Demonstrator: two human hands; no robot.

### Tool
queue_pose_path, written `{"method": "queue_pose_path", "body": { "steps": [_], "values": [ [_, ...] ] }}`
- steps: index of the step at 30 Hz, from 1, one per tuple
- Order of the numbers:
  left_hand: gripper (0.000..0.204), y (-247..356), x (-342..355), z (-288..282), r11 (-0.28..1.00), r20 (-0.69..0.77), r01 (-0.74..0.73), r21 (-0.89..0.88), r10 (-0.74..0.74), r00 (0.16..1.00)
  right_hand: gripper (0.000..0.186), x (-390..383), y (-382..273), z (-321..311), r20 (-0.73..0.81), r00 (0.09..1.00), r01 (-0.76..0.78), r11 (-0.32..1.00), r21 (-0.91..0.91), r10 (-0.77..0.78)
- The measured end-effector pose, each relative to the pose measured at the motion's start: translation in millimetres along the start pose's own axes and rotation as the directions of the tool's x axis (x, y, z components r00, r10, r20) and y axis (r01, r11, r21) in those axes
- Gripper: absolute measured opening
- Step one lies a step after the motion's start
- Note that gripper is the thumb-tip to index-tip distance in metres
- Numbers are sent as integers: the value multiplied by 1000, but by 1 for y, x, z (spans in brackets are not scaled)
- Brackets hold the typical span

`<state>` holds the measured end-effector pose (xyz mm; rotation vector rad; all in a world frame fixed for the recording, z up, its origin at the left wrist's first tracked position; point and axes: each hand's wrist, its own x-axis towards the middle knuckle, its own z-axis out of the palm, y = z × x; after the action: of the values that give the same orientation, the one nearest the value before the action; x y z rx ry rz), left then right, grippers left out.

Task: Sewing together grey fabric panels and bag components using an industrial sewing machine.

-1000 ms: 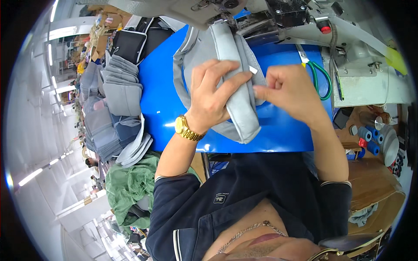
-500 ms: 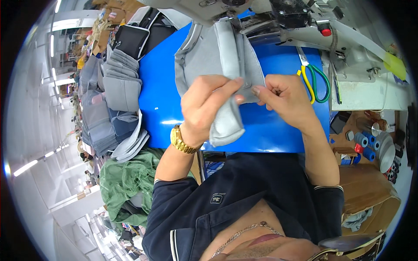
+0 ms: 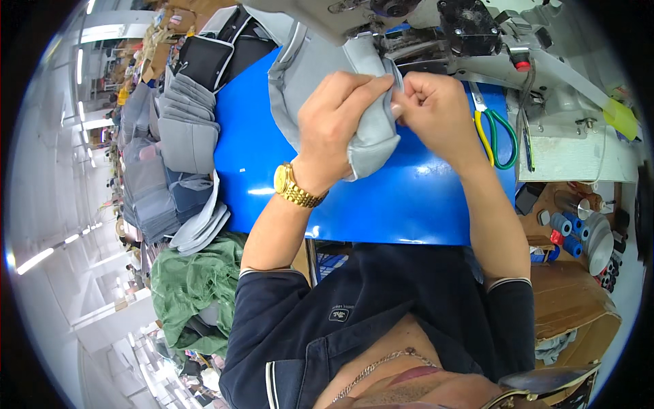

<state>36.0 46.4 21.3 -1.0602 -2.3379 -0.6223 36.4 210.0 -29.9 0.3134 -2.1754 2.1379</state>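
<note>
A grey fabric piece (image 3: 293,88), with a padded, folded part, is held over the far middle of the blue table (image 3: 259,160), its far end reaching under the machine (image 3: 306,13) at the table's far edge. The padded part is clasped by the left hand (image 3: 334,121), whose grip is closed over it from above. The piece's right-hand edge is pinched between the thumb and curled fingers of the right hand (image 3: 436,112), a narrow grip. A gold watch (image 3: 291,185) is worn on the left wrist, over the table's near left part.

Scissors (image 3: 501,136) with green and yellow handles are laid on the table's right part. Grey padded pieces (image 3: 189,140) are stacked beside its left edge, and a black piece (image 3: 204,61) with white edging is placed by its far left corner. Green cloth (image 3: 191,286) is heaped off its near left corner. Blue spools (image 3: 562,223) are kept off its right side, with a cardboard box (image 3: 575,300) placed nearer the body.
</note>
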Motion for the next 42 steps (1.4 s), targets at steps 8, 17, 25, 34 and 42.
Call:
{"method": "queue_pose_path", "body": {
  "steps": [8, 17, 25, 34, 42],
  "values": [
    [33, 2, -4, 0, 996, -31, 54, -76, -57, 998, 33, -13, 33, 36, -133, 990, 36, 994, -103, -50],
    [33, 1, 0, 2, 1000, -52, 24, -13, -24, 998, 27, 0, 32, 34, -151, 984, 136, 945, 297, -94],
    [33, -8, 0, 3, 1000, -112, -20, -5, 19, 994, 27, 6, 2, 12, -70, 996, 54, 998, 29, -52],
    [40, -5, -1, -6, 998, 42, 65, 9, -66, 997, 33, -14, 11, 12, 61, 995, 89, 991, -95, -83],
    [41, -8, 2, 2, 999, 36, -26, 34, 25, 999, 33, -5, 11, -3, 35, 996, 79, 997, 0, -79]
  ]
}}
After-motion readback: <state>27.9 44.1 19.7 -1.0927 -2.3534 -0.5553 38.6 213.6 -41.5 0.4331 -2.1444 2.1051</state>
